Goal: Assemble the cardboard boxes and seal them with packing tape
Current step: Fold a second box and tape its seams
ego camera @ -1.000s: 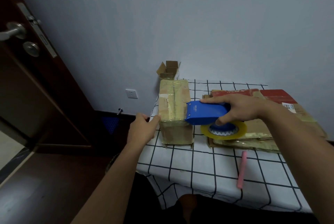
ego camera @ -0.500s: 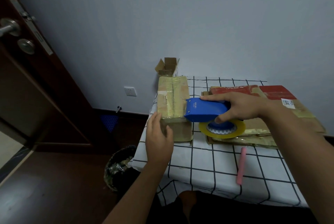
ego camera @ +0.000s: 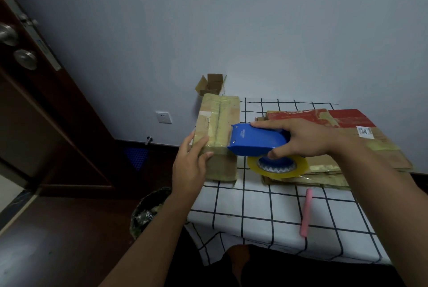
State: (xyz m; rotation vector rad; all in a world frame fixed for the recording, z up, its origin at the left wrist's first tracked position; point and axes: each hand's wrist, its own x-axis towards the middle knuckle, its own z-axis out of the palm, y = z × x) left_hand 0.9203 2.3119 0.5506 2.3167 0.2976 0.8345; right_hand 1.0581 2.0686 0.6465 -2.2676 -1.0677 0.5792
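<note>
A closed cardboard box (ego camera: 218,119), covered in yellowish tape, lies at the left edge of the table (ego camera: 254,208) with a checked cloth. My left hand (ego camera: 191,163) grips its near left corner, thumb on the top face. My right hand (ego camera: 303,138) holds a blue tape dispenser (ego camera: 254,140) with a yellow tape roll (ego camera: 278,167) under it. The dispenser's front edge touches the right side of the box top.
A stack of flattened cardboard boxes (ego camera: 347,138) lies at the right of the table. A small open box (ego camera: 212,83) stands behind the taped one. A pink stick (ego camera: 306,212) lies near the front. A bin (ego camera: 148,212) stands on the floor, a dark door (ego camera: 34,101) at left.
My left hand moved from the box's left side to its near left corner and now grips it. The dispenser in my right hand stayed at the box's right edge.
</note>
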